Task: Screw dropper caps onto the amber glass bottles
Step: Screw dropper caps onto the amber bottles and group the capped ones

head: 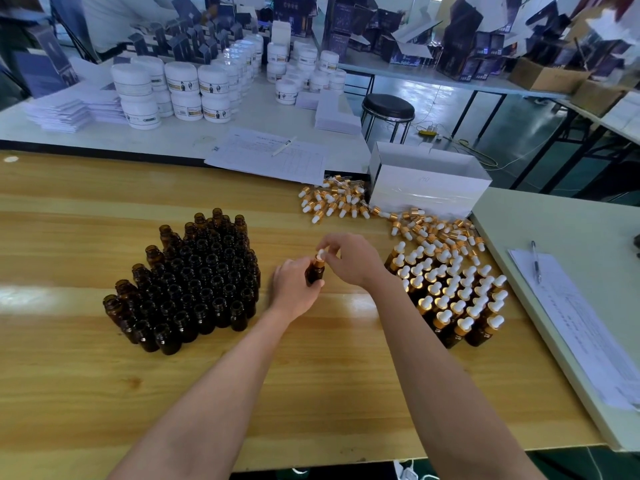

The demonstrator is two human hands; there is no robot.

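Bare forearms (214, 386) stretched up from the bottom edge over the wooden table (86, 375), meeting near its middle. Between the two hands stood one amber glass bottle (314, 275), held upright just above the tabletop. The left hand (294, 289) gripped it, fingers and thumb wrapped round its body. The right hand (349, 259) came down from above, fingertips pinching the dropper cap (320, 257) that sat on the bottle's neck, its white rubber bulb on top and gold collar below.

Left of the hands, a tight cluster of uncapped amber bottles (194, 282) stood with open mouths. Right of the hands, a block of capped bottles (453, 292) stood in rows, white bulbs up. Beyond those, loose dropper caps (346, 199) lay scattered in a heap that ran along the front of a white cardboard box (429, 181).

A pale green table (571, 230) adjoined the wooden one on the right, carrying printed sheets (571, 317) with a pen (536, 261) on them. Farther back, a form (270, 157) with a white pen (284, 146) lay on a white table, behind it stacks of white jars (180, 88). A black round stool (388, 107) stood on the floor beyond.
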